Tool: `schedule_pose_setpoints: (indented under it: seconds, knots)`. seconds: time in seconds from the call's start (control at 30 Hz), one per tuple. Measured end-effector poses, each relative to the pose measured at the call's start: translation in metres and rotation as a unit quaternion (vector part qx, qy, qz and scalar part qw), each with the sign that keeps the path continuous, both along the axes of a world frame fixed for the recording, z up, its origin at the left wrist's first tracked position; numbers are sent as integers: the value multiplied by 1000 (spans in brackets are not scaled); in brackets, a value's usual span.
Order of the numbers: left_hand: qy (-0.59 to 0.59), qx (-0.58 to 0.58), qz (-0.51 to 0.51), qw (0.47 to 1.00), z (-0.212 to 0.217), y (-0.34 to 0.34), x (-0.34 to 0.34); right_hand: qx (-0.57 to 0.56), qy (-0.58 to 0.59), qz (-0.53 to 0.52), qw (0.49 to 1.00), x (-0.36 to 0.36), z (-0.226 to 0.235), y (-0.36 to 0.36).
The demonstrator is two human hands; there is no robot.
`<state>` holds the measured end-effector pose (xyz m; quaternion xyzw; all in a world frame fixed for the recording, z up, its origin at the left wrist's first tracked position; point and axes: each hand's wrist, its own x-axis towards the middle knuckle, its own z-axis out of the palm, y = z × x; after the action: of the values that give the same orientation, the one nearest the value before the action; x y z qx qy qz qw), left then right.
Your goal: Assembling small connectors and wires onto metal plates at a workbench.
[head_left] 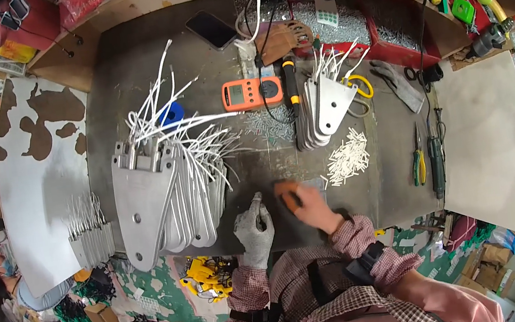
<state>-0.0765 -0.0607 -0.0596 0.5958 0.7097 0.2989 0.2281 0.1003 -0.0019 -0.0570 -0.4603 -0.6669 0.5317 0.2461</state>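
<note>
My left hand [255,232], in a grey work glove, is low over the bench front with its fingers drawn together in a pinch. Whatever lies between those fingertips is too small to make out. Close beside it, my bare right hand [314,207] is closed around a blurred orange-brown object [287,195] whose kind I cannot tell. Left of the gloved hand stands a large stack of grey metal plates [145,206] with white wires [201,156] sprouting from the top. Beyond my right hand is a scattered pile of short white tubes [348,158].
A smaller stack of wired plates [332,107] stands beyond the tubes, beside an orange multimeter [253,94] and a black-yellow screwdriver [290,82]. Red bins of screws [344,27] line the back. Pliers [417,161] and a soldering iron [436,165] lie right; a phone [211,29] lies at back left.
</note>
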Motion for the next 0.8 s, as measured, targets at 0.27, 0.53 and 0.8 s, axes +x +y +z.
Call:
schedule_pose_setpoints:
  seconds: [0.27,0.53,0.8]
  knots:
    - [-128,-9,50,990,19,-63,-31,87,19,275,957,-20,-10,-39]
    - [-123,105,29,986,62,-77,-40,31,85,99,991,-92,27,-63]
    - [-258,45,135,955,53,-90,-42,117,-115,-53,985,-96,5,20]
